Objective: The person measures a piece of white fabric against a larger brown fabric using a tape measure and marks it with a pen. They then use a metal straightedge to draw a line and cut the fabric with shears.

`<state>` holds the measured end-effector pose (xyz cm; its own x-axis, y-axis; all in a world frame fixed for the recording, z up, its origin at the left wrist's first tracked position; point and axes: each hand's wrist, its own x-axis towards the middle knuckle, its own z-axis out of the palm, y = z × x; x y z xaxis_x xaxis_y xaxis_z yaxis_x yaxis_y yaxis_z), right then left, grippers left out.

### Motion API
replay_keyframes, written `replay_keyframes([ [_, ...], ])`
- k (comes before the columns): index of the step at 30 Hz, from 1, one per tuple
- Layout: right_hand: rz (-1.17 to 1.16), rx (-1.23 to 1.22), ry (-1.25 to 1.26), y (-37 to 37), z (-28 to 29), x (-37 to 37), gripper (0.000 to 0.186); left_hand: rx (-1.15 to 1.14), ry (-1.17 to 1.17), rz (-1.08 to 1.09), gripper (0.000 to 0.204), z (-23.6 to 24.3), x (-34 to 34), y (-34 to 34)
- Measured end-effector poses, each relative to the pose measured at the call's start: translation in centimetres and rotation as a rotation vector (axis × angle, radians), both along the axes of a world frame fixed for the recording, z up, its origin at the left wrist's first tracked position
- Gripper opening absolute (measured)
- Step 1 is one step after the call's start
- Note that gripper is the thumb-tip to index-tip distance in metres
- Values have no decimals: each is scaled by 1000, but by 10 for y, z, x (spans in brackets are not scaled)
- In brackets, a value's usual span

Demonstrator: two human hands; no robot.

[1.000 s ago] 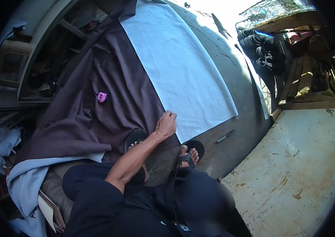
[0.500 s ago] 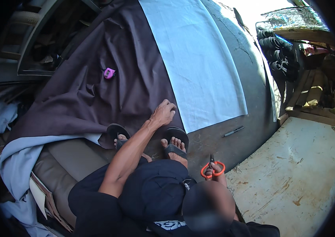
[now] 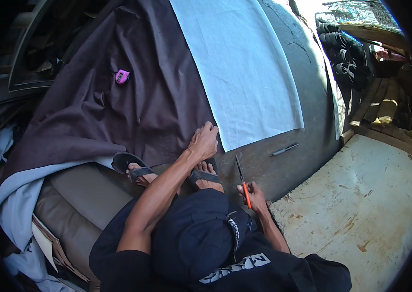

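A dark brown sheet of upholstery material (image 3: pixel 138 114) lies wrinkled on the floor, with a flat pale blue cloth panel (image 3: pixel 247 73) along its right side. My left hand (image 3: pixel 203 141) is closed at the border of the two, its curled fingers gripping the brown material near the panel's lower left corner; the fingertips are partly hidden. In my right hand (image 3: pixel 256 195) are scissors with orange handles (image 3: pixel 246 194), held on edge. Their dark blades point away from me, just below the panel's near edge, and touch no cloth.
A pink device with a small display (image 3: pixel 122 76) rests on the brown sheet. A marker pen (image 3: pixel 284 149) lies on the grey floor. To the right is a stained pale board (image 3: pixel 351 204), with dark rolls (image 3: pixel 337 53) beyond. A brown padded cushion (image 3: pixel 77 199) sits at left.
My right hand has moved forward and left with the scissors, turning them so the blades point toward the cloth. My left hand stays at the cloth border. The view has shifted slightly.
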<state>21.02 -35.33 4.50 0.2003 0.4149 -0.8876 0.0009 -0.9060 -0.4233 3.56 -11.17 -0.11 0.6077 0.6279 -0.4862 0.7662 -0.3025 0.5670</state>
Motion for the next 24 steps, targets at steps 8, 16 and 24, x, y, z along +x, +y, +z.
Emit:
replay_keyframes([
  [8, 211, 64, -61, 24, -16, -3, 71, 332, 70, -52, 31, 1, 1, -62],
  [16, 187, 120, -86, 35, -25, -16, 70, 490, -170, 24, 12, -20, -5, -74],
  [24, 171, 140, -108, 32, -33, -24, 64, 568, -212, -29, 5, -24, -10, -80],
])
